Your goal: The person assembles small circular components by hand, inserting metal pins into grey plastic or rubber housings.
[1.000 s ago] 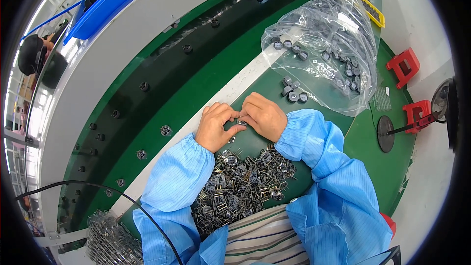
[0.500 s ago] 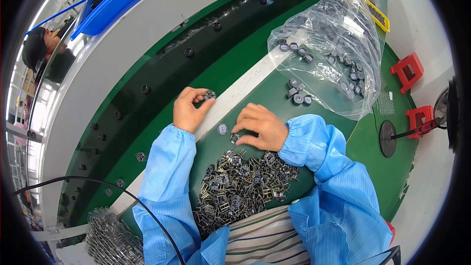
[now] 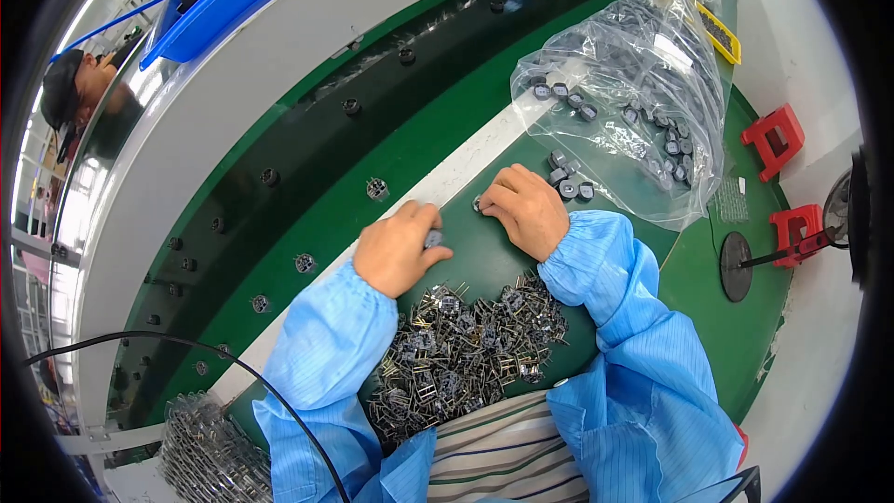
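Note:
My left hand rests on the dark green mat, thumb and fingers closed on a small grey part. My right hand lies just to its right, fingertips pinching a small round core on the mat. Both arms wear blue sleeves. A pile of small pinned metal parts lies below the hands, close to my body. Several loose dark ring cores sit just beyond my right hand.
A clear plastic bag with many ring cores lies at the upper right. Finished parts, one of them a pinned piece, sit spaced along the dark green belt. Red blocks and a black round stand are at the right. Another person is at far left.
My left hand, which had reached out to the belt with a part, has drawn back to the mat beside the right hand. A part now sits on the belt there.

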The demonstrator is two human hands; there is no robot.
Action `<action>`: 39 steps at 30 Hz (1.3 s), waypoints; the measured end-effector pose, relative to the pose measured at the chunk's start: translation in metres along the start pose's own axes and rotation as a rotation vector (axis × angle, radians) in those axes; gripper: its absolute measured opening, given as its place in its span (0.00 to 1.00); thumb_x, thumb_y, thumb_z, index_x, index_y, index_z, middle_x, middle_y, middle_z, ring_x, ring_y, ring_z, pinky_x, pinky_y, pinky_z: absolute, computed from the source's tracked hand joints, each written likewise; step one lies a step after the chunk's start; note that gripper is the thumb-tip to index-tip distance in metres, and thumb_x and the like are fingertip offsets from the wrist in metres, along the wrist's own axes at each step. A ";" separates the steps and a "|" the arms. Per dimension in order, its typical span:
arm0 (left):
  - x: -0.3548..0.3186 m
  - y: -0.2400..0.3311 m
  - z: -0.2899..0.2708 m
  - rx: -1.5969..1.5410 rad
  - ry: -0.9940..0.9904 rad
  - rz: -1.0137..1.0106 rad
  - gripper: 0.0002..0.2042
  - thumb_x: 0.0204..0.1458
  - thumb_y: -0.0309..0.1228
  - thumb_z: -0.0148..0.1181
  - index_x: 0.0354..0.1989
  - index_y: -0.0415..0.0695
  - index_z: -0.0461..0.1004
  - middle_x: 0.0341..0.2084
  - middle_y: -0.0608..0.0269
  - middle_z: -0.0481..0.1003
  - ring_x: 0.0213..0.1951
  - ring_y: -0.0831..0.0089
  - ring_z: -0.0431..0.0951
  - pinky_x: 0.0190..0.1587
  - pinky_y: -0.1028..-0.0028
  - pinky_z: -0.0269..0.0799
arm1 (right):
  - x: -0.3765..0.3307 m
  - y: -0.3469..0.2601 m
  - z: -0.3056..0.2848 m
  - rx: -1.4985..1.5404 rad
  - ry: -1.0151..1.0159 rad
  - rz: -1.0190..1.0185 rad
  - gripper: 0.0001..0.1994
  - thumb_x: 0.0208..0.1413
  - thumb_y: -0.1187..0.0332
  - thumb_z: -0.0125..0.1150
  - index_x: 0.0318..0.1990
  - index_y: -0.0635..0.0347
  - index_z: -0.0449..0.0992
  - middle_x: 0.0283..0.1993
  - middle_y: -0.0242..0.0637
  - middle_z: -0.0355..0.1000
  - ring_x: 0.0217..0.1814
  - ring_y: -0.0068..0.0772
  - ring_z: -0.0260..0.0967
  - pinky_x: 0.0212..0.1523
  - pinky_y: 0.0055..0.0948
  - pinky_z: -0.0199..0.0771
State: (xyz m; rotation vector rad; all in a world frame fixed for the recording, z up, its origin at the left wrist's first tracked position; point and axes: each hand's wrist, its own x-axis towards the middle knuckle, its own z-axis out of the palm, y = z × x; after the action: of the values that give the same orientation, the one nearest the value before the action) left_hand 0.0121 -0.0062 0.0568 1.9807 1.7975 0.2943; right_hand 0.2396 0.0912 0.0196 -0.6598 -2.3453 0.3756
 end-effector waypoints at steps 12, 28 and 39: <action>0.018 0.007 0.033 -0.326 0.253 0.140 0.23 0.46 0.31 0.77 0.50 0.46 0.75 0.42 0.59 0.72 0.40 0.58 0.79 0.41 0.63 0.77 | 0.002 -0.005 -0.005 0.014 0.046 0.103 0.09 0.47 0.78 0.70 0.36 0.58 0.77 0.38 0.35 0.72 0.43 0.42 0.70 0.43 0.39 0.67; 0.022 -0.002 0.046 -0.235 0.291 0.172 0.20 0.43 0.37 0.80 0.40 0.44 0.78 0.40 0.63 0.74 0.40 0.60 0.80 0.39 0.62 0.77 | 0.002 -0.013 0.015 0.122 0.017 0.032 0.06 0.48 0.72 0.74 0.31 0.56 0.81 0.34 0.28 0.73 0.42 0.34 0.69 0.44 0.36 0.60; 0.021 0.001 0.047 -0.250 0.309 0.147 0.19 0.43 0.35 0.80 0.40 0.44 0.79 0.40 0.63 0.74 0.38 0.62 0.79 0.37 0.65 0.77 | 0.001 -0.018 0.015 0.034 0.033 -0.045 0.10 0.45 0.69 0.76 0.34 0.56 0.80 0.36 0.32 0.72 0.43 0.39 0.69 0.43 0.38 0.64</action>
State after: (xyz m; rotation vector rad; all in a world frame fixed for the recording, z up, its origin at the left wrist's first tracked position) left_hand 0.0364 0.0060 0.0125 1.9698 1.6923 0.8708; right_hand 0.2224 0.0753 0.0164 -0.5911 -2.3129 0.3807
